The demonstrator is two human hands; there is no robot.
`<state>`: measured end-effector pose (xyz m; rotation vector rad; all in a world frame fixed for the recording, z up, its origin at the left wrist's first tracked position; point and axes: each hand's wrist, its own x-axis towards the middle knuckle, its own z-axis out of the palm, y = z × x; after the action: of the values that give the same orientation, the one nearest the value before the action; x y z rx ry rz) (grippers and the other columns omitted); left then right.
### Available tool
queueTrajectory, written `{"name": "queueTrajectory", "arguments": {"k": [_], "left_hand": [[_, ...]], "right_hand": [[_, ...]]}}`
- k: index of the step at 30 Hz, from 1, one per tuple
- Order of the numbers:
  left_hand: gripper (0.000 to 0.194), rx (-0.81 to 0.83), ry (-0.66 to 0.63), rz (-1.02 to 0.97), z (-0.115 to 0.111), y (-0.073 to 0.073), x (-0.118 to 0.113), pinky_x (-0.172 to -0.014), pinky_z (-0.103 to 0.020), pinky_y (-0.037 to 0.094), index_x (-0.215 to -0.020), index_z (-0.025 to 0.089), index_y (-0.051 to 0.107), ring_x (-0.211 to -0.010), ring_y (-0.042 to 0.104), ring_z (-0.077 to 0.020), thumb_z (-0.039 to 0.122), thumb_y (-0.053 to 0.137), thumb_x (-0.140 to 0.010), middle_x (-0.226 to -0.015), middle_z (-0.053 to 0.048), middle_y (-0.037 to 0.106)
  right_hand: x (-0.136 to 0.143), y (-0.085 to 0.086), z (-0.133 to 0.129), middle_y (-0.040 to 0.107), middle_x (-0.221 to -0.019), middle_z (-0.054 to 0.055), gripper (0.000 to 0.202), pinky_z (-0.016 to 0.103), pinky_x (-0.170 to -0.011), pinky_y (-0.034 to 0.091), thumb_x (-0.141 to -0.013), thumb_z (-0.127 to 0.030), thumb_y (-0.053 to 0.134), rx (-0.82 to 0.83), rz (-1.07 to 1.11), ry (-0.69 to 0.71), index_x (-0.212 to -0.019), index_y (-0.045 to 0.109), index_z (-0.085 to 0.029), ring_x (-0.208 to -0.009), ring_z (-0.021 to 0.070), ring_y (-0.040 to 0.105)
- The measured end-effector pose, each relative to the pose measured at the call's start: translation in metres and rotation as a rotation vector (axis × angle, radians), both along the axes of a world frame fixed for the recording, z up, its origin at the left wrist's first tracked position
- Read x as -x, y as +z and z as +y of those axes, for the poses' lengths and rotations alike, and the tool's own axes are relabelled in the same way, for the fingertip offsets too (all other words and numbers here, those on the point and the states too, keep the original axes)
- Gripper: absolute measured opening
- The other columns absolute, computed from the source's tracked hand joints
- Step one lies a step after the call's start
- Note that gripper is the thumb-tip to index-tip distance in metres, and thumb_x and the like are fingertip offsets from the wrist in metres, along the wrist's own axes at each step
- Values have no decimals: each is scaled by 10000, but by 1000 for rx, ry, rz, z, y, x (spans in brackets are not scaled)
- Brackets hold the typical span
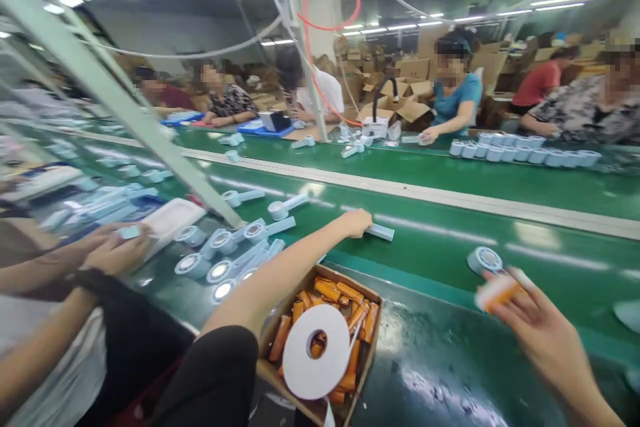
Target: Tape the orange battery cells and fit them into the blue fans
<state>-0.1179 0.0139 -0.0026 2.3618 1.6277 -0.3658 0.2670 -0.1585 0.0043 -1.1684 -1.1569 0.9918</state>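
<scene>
My left hand (357, 223) stretches across to the green belt, its fingers closed on one end of a light blue handled part (381, 233). The covered end of that part is hidden. At the right, my right hand (543, 323) grips an orange-and-white piece (497, 291), blurred by motion. Just beyond it is a light blue round head (485, 259); whether the two are joined I cannot tell. Below my left forearm stands a cardboard box (376, 330) of orange-wrapped cylinders (327, 289), with a white tape roll (300, 363) lying on top.
Several light blue round-headed parts (220, 271) lie left of my arm. A co-worker's hands (117, 250) hold a small light blue piece beside a white tray (175, 220). A slanted metal post (165, 147) rises there. People sit across the green belt (430, 220), near rows of light blue parts (525, 153).
</scene>
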Motion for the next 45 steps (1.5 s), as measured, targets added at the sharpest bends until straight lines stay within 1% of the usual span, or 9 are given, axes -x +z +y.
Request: {"name": "queueTrajectory", "arguments": {"k": [4, 11, 16, 22, 27, 32, 36, 40, 45], "left_hand": [[248, -9, -125, -43, -16, -15, -36, -1062, -463, 527, -1061, 215, 795, -1403, 511, -370, 141, 705, -842, -1328, -159, 705], [102, 15, -64, -62, -3, -4, -47, -912, -340, 542, -883, 240, 812, -997, 727, -275, 251, 720, -841, -942, -89, 783], [171, -1, -25, -99, -4, 5, -53, -895, -301, 530, -986, 261, 796, -1013, 730, -251, 348, 740, -850, -1025, -64, 794], [204, -26, 27, -124, -6, 10, -63, -916, -325, 536, -1115, 248, 725, -1047, 728, -258, 328, 625, -956, -1092, -87, 779], [258, -42, 79, -142, -12, 13, -72, -916, -332, 545, -1229, 223, 654, -1090, 725, -263, 277, 566, -992, -1141, -120, 758], [304, -71, 153, -151, -17, 18, -84, -930, -372, 555, -1285, 184, 616, -1152, 714, -301, 261, 553, -998, -1231, -176, 724], [266, -84, 178, -182, -22, 34, -91, -916, -339, 558, -1241, 188, 636, -1119, 728, -274, 235, 555, -992, -1210, -157, 737], [379, -179, 148, -261, -75, 56, -70, -1085, -371, 505, -1354, 176, 591, -1337, 612, -282, 276, 603, -989, -1415, -164, 661], [355, -304, -107, -526, -229, 49, 16, -1176, -411, 468, -1246, 268, 711, -1354, 596, -271, 416, 732, -924, -1316, -56, 734]], "right_hand": [[45, 8, 61, 825, -1148, 96, 659, 429, -927, 666, -696, -436, 925, 16, -12, 205, -1278, 711, -213, -974, 251, 808], [100, -29, 120, 817, -1132, 66, 499, 448, -1042, 600, -819, -298, 738, -57, -282, 365, -1300, 627, -225, -1037, 224, 797], [110, -34, 132, 810, -1078, 65, 339, 389, -980, 602, -897, -248, 655, -112, -566, 412, -1235, 627, -233, -1028, 223, 782], [105, -23, 128, 803, -1078, 73, 265, 329, -861, 562, -1004, -255, 555, -218, -1165, 485, -1248, 658, -245, -952, 236, 754], [111, -13, 123, 784, -1167, 88, 310, 310, -883, 531, -1025, -233, 506, -187, -1333, 565, -1283, 678, -248, -1026, 243, 744], [141, -7, 129, 745, -1245, 173, 432, 413, -915, 554, -973, -337, 567, -97, -1510, 596, -1376, 690, -242, -1101, 332, 730], [155, 1, 134, 757, -1183, 208, 386, 467, -927, 561, -952, -362, 603, -48, -1604, 626, -1251, 776, -190, -1096, 367, 721], [150, 10, 134, 714, -1319, 171, 320, 402, -1007, 535, -1027, -345, 547, -117, -1603, 633, -1166, 806, -218, -1239, 311, 652], [135, 17, 122, 721, -1335, 153, 293, 386, -1072, 491, -1050, -304, 557, -206, -1470, 495, -1195, 785, -192, -1253, 288, 635]]}}
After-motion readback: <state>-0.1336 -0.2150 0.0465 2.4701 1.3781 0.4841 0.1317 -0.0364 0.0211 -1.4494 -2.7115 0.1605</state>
